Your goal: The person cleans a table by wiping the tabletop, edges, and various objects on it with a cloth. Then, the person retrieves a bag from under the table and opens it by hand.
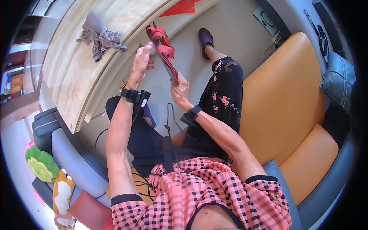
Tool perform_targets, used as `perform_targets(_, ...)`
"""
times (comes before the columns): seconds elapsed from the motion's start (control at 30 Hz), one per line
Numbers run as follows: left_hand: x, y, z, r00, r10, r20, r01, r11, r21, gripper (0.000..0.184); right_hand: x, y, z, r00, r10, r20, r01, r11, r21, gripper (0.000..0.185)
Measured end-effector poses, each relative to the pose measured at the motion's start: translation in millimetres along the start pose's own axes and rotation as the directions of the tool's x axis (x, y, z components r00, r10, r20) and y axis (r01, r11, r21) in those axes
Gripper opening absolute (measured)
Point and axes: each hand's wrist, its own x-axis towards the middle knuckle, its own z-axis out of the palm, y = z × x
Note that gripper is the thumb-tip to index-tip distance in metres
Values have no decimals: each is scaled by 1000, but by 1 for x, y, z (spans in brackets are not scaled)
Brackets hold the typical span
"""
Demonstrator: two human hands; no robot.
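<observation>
A red strappy sandal, seen edge-on with its sole towards the left, is held up beyond my knees. My right hand is closed around its lower end. Beside the strapped end is my left hand, its fingers partly stretched and apart; whether a fingertip touches the sole I cannot tell. On the light wooden table to the left lies a crumpled striped cloth.
I sit on an orange and grey sofa. A red sheet is by the table's far end. A power strip sits on the floor at the upper right. Dark cables hang near my lap. Plush toys rest at the left.
</observation>
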Motion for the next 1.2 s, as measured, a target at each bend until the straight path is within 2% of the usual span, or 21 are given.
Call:
perform_targets(0.1,16,-12,-12,991,-113,72,116,992,-44,89,-11,-12,-3,995,-79,68,80,997,-17,44)
perform_targets(0.2,18,-16,-18,971,-137,197,152,986,-63,73,-19,-19,-5,986,-107,126,110,994,-14,46)
perform_targets(0.3,8,-11,-19,971,-122,204,152,978,-142,34,-23,-15,-3,977,-113,183,120,992,-24,46)
perform_targets(0.37,19,-23,-32,976,-62,210,84,992,-96,22,-22,-13,-5,965,-89,245,106,993,-58,47)
perform_targets(0.4,21,-30,-38,976,-34,215,51,996,-73,16,-20,-14,-7,941,-79,330,95,995,-30,48)
perform_targets(0.47,21,-44,-43,980,25,197,2,990,-140,13,-11,-18,-12,872,-71,485,69,997,21,54)
perform_targets(0.57,17,-55,-44,976,94,195,-66,987,-145,12,3,-27,-21,656,109,747,-182,983,17,77)
perform_targets(0.67,14,-64,-37,972,202,116,-188,974,-125,12,7,-30,-28,603,103,791,-421,884,206,97)
perform_targets(0.7,14,-66,-33,966,248,77,-238,964,-118,15,11,-17,-29,550,108,828,-394,908,144,104)
perform_targets(0.8,29,-89,-31,968,249,-9,-249,966,-68,16,19,-10,-32,334,28,942,-659,721,212,109)
perform_targets(0.83,32,-93,-33,966,257,-14,-257,965,-52,17,17,-16,-35,332,-29,943,-709,651,270,109)
perform_targets(0.9,31,-95,-36,961,275,-23,-275,961,-20,17,18,-23,-43,327,-34,944,-743,608,280,106)
perform_targets(0.93,30,-95,-40,972,233,20,-231,971,-54,11,18,-23,-45,325,-39,945,-758,587,285,105)
perform_targets(0.97,24,-88,-44,980,190,63,-185,979,-87,13,14,-18,-41,394,54,918,-761,580,292,102)
perform_targets(1.0,16,-78,-47,983,149,107,-136,984,-117,20,15,-24,-38,408,124,905,-784,555,277,102)
perform_targets(1.03,-4,-59,-35,962,263,80,-274,934,227,20,17,-31,-35,417,194,888,-809,525,266,101)
perform_targets(1.07,-9,-60,-31,963,255,89,-270,906,325,19,19,-36,-34,425,265,866,-830,497,256,101)
perform_targets(1.13,-17,-62,-22,965,238,111,-261,822,506,19,25,-31,-31,342,349,872,-852,507,132,97)
perform_targets(1.17,-41,-37,0,964,250,96,-267,882,389,17,26,-26,-31,305,389,869,-857,510,72,95)
perform_targets(1.2,-45,-40,8,953,283,103,-300,862,408,16,24,-24,-30,349,428,834,-845,528,83,90)
